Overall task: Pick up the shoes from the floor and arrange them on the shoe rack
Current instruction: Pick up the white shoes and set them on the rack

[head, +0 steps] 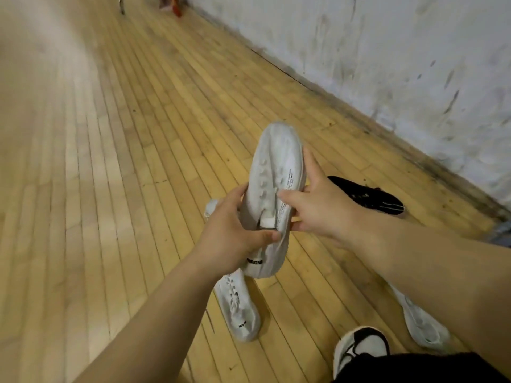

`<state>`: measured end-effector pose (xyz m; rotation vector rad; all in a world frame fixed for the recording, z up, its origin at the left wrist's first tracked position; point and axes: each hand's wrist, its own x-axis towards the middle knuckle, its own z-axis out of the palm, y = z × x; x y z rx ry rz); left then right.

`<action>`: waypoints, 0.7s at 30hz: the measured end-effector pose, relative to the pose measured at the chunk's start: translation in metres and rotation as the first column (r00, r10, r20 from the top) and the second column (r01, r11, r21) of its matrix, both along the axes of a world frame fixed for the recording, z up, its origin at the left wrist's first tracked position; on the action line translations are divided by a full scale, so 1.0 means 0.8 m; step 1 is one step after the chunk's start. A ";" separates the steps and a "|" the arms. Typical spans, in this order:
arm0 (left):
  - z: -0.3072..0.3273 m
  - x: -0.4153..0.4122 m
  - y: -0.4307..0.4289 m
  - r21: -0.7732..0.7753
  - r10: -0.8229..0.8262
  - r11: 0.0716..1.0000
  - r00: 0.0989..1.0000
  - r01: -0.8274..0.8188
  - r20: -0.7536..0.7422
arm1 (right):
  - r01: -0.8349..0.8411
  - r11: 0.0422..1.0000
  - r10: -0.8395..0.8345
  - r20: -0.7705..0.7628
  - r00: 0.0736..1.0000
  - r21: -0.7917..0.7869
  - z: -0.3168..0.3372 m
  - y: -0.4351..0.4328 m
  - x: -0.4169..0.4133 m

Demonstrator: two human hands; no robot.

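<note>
1. White lace-up fabric sneaker (276, 167): held clear of the floor at centre frame. The toe points toward the top of the frame and the laced upper faces the camera. Small black print runs along one side.
2. Left hand (235, 236): fingers and thumb curled round the heel end, with the thumb laid across the opening. Right hand (320, 205): thumb on the upper and fingers under the side, clasping mid-shoe. Both hands grip this one shoe.
3. Second white sneaker (237, 308): lying on the wooden plank floor (138, 161) at lower centre, just below the left wrist. Probably the mate. A white scrap shows past the left knuckles; cannot tell what it belongs to.
4. Third white shoe (423, 324): on the floor at lower right, partly hidden by the right forearm.
5. Black shoe with pale stripes (367, 197): on the floor right of centre, just behind the right hand, near the foot of the scuffed white wall (387, 51).
6. Black-and-white trainer (359, 349): at the bottom edge, apparently on the person's own foot, so not one to gather.
7. Shoe rack: not in view.
8. Step, as judged: pick-up. One shoe is lifted and at least three lie on the floor, so the task is early.
9. Next move, as judged: shift the held sneaker into one hand to free the other for its mate below. After that, turn to find the rack.
</note>
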<state>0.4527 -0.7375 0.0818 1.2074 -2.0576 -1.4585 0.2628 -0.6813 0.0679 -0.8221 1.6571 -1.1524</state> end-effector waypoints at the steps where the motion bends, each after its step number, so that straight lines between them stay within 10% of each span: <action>1: -0.006 0.006 -0.003 0.028 -0.005 1.000 0.999 0.006 -0.033 | 0.033 0.999 -0.034 -0.034 0.999 -0.022 -0.008 -0.005 0.001; 4: -0.044 0.031 -0.027 0.197 0.108 0.977 0.984 -0.079 -0.141 | 0.053 0.998 -0.058 -0.116 0.992 -0.043 -0.020 -0.006 -0.003; 8: -0.146 0.064 -0.059 0.151 0.342 0.917 0.924 -0.368 0.171 | -0.028 0.999 0.031 -0.211 0.977 0.018 -0.033 0.016 -0.016; 16: -0.269 0.017 -0.070 -0.013 0.055 0.998 0.907 -0.055 0.418 | 0.015 0.992 0.005 -0.161 0.987 0.124 -0.074 0.020 -0.050; 21: -0.306 -0.027 -0.088 0.136 -0.092 0.990 0.876 0.030 0.473 | 0.113 0.979 -0.092 -0.126 0.988 0.167 -0.084 0.023 -0.079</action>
